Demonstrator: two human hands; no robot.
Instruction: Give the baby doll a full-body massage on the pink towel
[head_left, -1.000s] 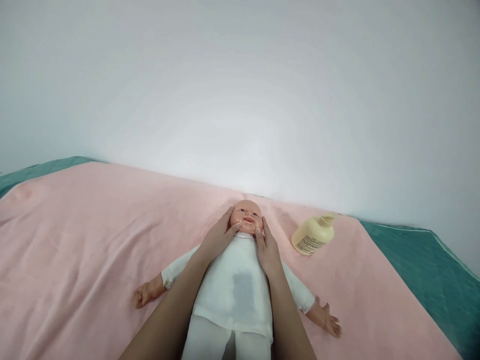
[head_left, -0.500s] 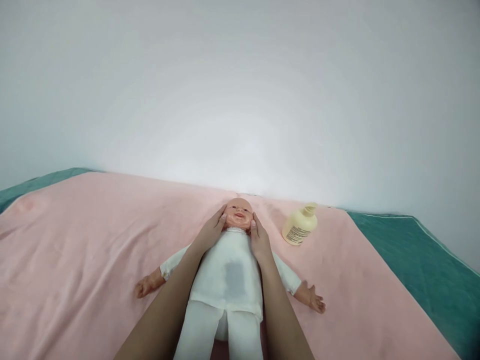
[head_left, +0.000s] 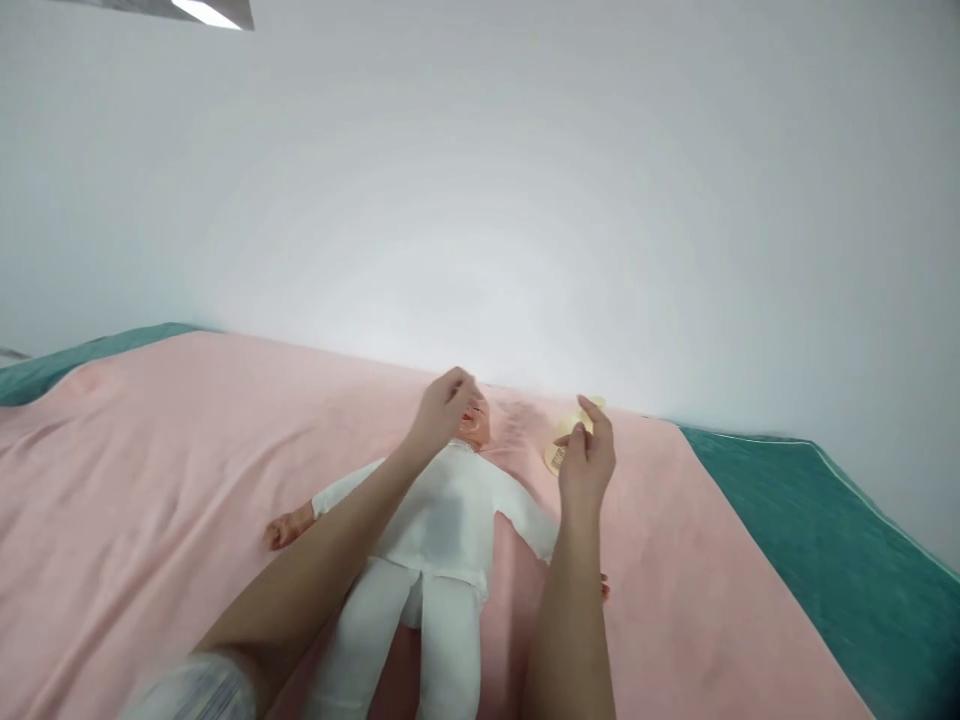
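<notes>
A baby doll (head_left: 439,525) in a white top and trousers lies on its back, arms spread. My left hand (head_left: 441,408) is over the side of its head, covering part of the face; its fingers are loosely bent, and nothing shows in them. Whether they touch the head I cannot tell. To the right, my right hand (head_left: 589,465) is raised in front of a pale yellow pump bottle (head_left: 553,457), with thumb and index finger apart. The hand hides much of the bottle, and my right forearm covers most of the doll's hand on that side.
A pink cloth (head_left: 697,590) with wrinkles at the left lies under the doll. Green covering (head_left: 795,520) shows beyond it at both sides. A pale wall (head_left: 480,200) rises behind the far edge. At the upper left a bright light (head_left: 210,12) is partly in view.
Both hands have come away from the sides of the doll's face. My right hand has moved right to the bottle; my left has shifted up over the head. The view has tilted slightly.
</notes>
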